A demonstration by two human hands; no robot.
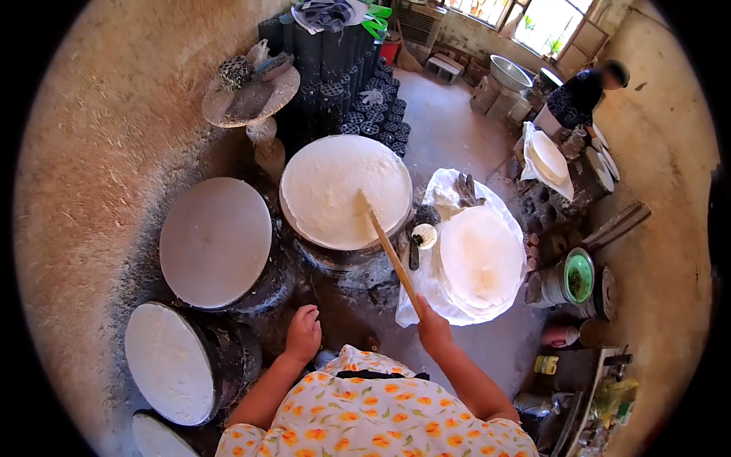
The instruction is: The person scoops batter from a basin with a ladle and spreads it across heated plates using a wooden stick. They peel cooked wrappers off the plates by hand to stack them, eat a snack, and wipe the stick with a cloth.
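My right hand is wrapped round the lower end of a long wooden spreader. Its far tip rests on the pale batter covering a round griddle straight ahead. My left hand hangs in front of my body with fingers loosely curled; nothing shows in it, and it touches no griddle. To the right of the spreader, a stack of thin round flatbreads lies on a white cloth. Beside the stack are a dark glove, a small white cup and a dark-handled tool.
More round griddles stand at left: a greyish one and a whiter one. Stacked coal briquettes rise behind, near a stone pedestal. Another person works at the far right. A green basin sits along the right wall.
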